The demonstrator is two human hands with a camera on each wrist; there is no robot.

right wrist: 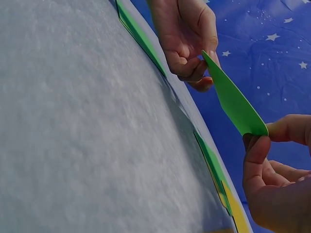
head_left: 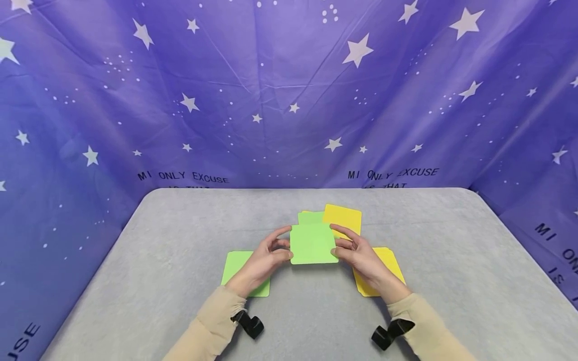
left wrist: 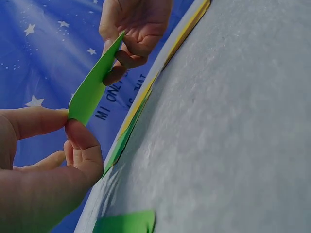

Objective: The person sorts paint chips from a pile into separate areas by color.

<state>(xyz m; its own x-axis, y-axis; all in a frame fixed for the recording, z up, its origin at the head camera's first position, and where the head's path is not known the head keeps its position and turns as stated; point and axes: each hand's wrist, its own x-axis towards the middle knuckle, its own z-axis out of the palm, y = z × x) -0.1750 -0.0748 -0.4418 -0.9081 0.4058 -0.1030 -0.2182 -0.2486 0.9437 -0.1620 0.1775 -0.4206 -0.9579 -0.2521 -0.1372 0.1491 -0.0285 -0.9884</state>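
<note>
Both hands hold one green card (head_left: 313,244) with rounded corners up over the middle of the table. My left hand (head_left: 267,256) pinches its left edge between thumb and fingers; my right hand (head_left: 358,254) pinches the right edge the same way. In the left wrist view the green card (left wrist: 92,90) is seen nearly edge-on, raised off the tabletop. The right wrist view shows the card (right wrist: 235,99) stretched between the fingertips of both hands. Behind it lies a mixed pile with a green card (head_left: 310,217) and a yellow card (head_left: 344,218), partly covered by the held card.
A green stack (head_left: 236,261) lies under the left forearm, a yellow stack (head_left: 389,260) under the right. Both rest on the grey table (head_left: 180,225). A purple star-print curtain (head_left: 271,75) hangs behind and at the sides. Black straps with small devices circle both wrists.
</note>
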